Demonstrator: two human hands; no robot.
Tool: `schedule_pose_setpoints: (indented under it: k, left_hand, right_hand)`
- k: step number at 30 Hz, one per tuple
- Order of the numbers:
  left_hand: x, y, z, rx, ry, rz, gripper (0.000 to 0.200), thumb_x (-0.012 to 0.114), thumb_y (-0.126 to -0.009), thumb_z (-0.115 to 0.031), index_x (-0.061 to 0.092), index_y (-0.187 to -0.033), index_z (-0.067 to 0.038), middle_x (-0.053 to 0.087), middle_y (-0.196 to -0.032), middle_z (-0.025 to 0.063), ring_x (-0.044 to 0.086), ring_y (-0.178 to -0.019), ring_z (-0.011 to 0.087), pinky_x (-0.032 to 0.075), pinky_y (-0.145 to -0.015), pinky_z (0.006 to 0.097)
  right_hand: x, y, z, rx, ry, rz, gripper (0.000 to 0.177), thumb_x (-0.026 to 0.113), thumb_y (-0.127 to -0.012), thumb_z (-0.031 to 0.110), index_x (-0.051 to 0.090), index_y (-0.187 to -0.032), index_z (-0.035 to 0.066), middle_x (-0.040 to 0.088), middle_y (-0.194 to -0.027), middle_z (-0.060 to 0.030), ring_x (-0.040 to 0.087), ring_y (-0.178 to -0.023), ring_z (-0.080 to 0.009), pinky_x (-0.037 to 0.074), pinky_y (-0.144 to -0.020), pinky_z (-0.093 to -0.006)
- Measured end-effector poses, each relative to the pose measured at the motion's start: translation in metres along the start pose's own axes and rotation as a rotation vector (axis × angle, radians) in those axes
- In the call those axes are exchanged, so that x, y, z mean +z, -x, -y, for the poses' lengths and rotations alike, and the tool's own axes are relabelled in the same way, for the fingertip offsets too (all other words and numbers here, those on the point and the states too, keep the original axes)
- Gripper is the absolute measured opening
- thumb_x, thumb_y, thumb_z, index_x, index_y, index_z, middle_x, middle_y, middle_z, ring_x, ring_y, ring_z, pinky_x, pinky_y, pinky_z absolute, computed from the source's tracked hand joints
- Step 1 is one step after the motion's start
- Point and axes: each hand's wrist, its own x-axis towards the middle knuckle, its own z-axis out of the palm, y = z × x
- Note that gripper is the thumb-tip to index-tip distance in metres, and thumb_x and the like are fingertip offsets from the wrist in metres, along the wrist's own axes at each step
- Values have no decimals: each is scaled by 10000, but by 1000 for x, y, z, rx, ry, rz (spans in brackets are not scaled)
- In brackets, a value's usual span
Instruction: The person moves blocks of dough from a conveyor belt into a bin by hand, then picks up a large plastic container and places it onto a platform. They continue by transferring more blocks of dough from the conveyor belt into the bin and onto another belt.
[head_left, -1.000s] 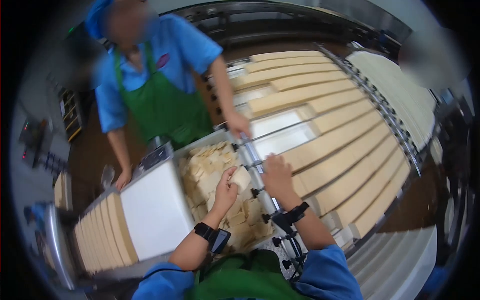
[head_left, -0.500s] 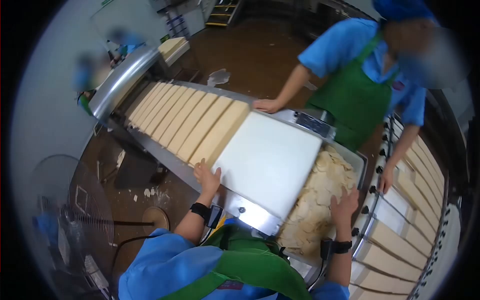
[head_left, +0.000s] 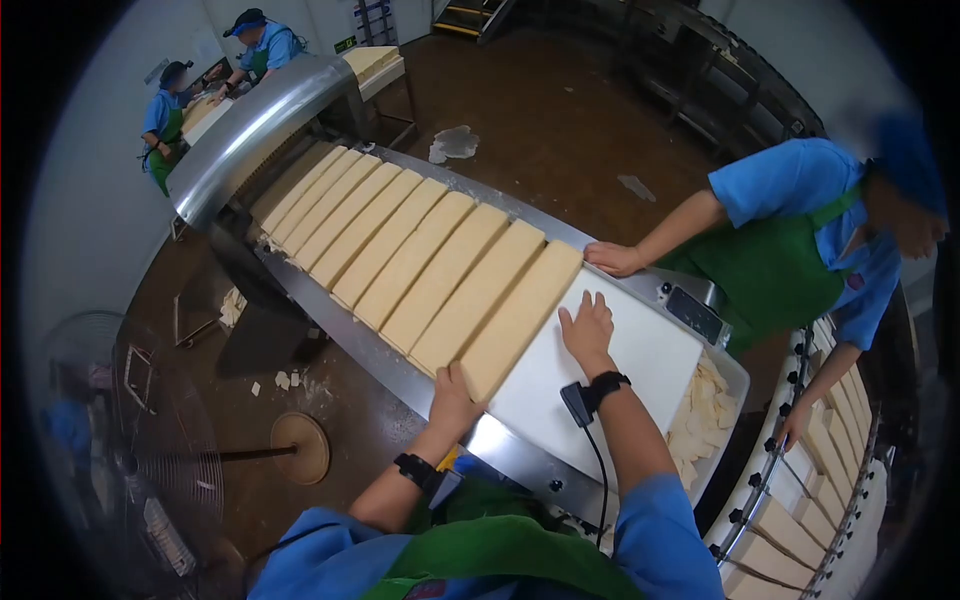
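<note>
My left hand rests against the near end of the front dough strip, its fingers bent over the edge; it is not clear whether they grip the dough. My right hand is over the white board, fingers spread and holding nothing, just right of that strip. Several more pale strips lie side by side on the conveyor behind the front one. A co-worker's hand touches the far edge by the strip's other end.
A bin of dough scraps stands right of the board. Beyond it, a co-worker reaches to a second line of dough pieces. A metal hood spans the conveyor's far end; a fan stands at left.
My right hand has moved left from the scrap bin to above the white board. My left hand has come onto the front strip's end. The view has shifted.
</note>
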Motion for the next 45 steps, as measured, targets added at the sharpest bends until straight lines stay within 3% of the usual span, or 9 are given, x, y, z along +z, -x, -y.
schedule_pose_setpoints:
  k: [5, 9, 16, 19, 23, 30, 32, 35, 45]
  left_hand:
    - [-7, -6, -4, -22, -115, 127, 911, 800, -666, -271, 270, -1301, 109, 422, -1177, 281, 480, -1111, 425, 472, -910, 438]
    - [10, -11, 10, 43, -239, 158, 918, 766, -698, -321, 268, -1321, 133, 424, -1219, 300, 515, -1090, 406, 513, -856, 428]
    - [21, -18, 0, 118, -266, 241, 853, 744, -699, -239, 279, -1323, 110, 442, -1164, 268, 554, -1029, 408, 536, -771, 428]
    - [22, -15, -21, 270, -153, 371, 894, 734, -713, -253, 237, -1379, 76, 432, -1180, 254, 555, -1008, 420, 519, -793, 458]
    - [32, 13, -79, 377, -42, 601, 840, 722, -702, -192, 281, -1364, 77, 418, -1210, 282, 555, -1012, 413, 509, -836, 454]
    - [137, 55, -135, 616, 84, 296, 729, 665, -745, -118, 313, -1362, 46, 409, -1241, 294, 439, -1144, 461, 380, -1000, 470]
    - [132, 69, -181, 617, 254, 409, 702, 671, -700, -73, 377, -1333, 3, 422, -1295, 260, 376, -1216, 448, 331, -1057, 456]
    - [172, 86, -231, 856, 203, 348, 770, 705, -679, -51, 358, -1365, -18, 359, -1333, 278, 312, -1256, 484, 321, -1075, 452]
    - [235, 168, -381, 1061, 373, 352, 733, 698, -737, -21, 347, -1380, -22, 205, -1442, 278, 287, -1321, 453, 289, -1088, 443]
  right_hand:
    - [-9, -71, 70, 135, -11, 181, 717, 431, -909, 558, 268, -1484, 162, 137, -1533, -245, 334, -1327, -406, 293, -1075, -482]
    - [20, -90, 68, 159, -26, 168, 806, 449, -878, 616, 206, -1499, 163, 272, -1480, -277, 309, -1341, -447, 282, -1090, -498]
    - [-29, -44, 3, 405, -86, 14, 815, 674, -738, 330, 316, -1425, 78, 386, -1399, -251, 413, -1275, -397, 372, -1044, -477]
    - [-65, -13, -62, 729, 51, 215, 905, 606, -793, 420, 198, -1438, -67, 114, -1502, -326, 150, -1397, -457, 274, -1105, -500]
    - [-73, 48, -148, 813, 61, -105, 876, 651, -759, 425, 283, -1361, -95, 44, -1498, -318, 255, -1350, -459, 346, -1059, -492]
    - [-127, 187, -268, 980, -424, -538, 763, 774, -708, 370, 414, -1225, -60, 565, -1146, -223, 619, -928, -336, 488, -909, -414]
    - [-98, 244, -358, 876, 118, -706, 841, 678, -829, 361, 225, -1380, -86, 417, -1333, -275, 469, -1178, -387, 354, -1056, -442]
    - [-177, 291, -383, 1050, -117, -602, 904, 621, -852, 458, 174, -1430, -75, 239, -1466, -305, 293, -1344, -409, 271, -1110, -443]
    - [-288, 353, -465, 1196, -501, -991, 803, 654, -762, 420, 359, -1270, -128, 410, -1276, -369, 424, -1185, -475, 367, -1019, -468]
